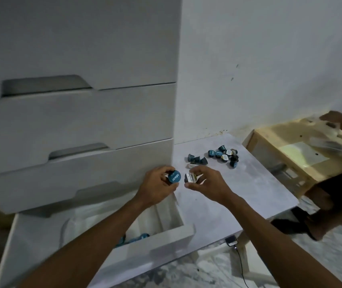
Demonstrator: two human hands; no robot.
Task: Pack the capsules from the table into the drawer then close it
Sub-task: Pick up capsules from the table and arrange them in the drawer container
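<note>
My left hand [158, 185] grips a blue capsule [174, 177] with a printed lid, held beside the cabinet's corner. My right hand [206, 181] pinches a dark capsule with a white label [190, 178] just above the table. Several more blue and dark capsules [224, 155] lie scattered on the far part of the low grey table [249, 183]. The bottom drawer [145, 252] of the white cabinet stands pulled out below my arms; a few blue capsules [133, 239] show inside it, partly hidden by my left forearm.
The white cabinet [72, 121] with shut upper drawers fills the left. A wooden box [286, 150] stands right of the table, where another person's hand [336, 119] reaches. A small device with a cable [231, 241] lies on the floor.
</note>
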